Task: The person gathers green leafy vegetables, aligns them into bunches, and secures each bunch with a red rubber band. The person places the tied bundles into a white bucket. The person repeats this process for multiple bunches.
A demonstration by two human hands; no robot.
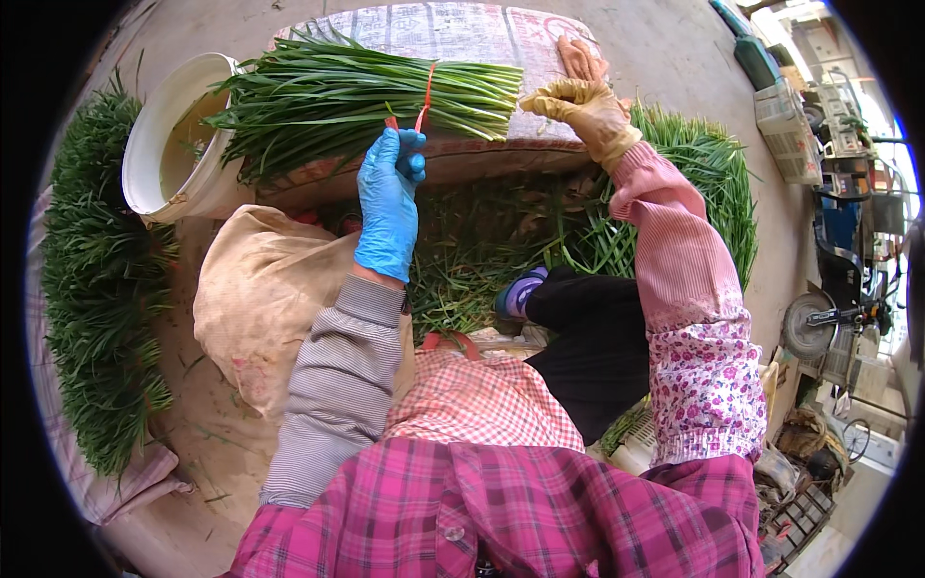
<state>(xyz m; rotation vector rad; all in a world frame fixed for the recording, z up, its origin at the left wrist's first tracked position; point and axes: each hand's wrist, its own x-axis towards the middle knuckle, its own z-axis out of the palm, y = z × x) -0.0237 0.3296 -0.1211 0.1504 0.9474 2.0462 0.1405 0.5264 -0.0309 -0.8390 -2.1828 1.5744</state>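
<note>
A tied bundle of long green stalks (337,106) lies across a low, cloth-covered bench (462,24), pale cut ends to the right, leafy tips reaching toward a white bucket (141,159) of brownish water. The left hand (388,197), in a blue glove, is nearly closed, its fingertips pinching the red tie (428,91) at the bundle's near side. The right hand (583,114), in a yellowish glove, hovers with curled fingers just beside the cut ends; whether it grips anything cannot be told. An orange glove (580,58) lies behind it. More greens are heaped at far left (101,279) and right (708,173).
</note>
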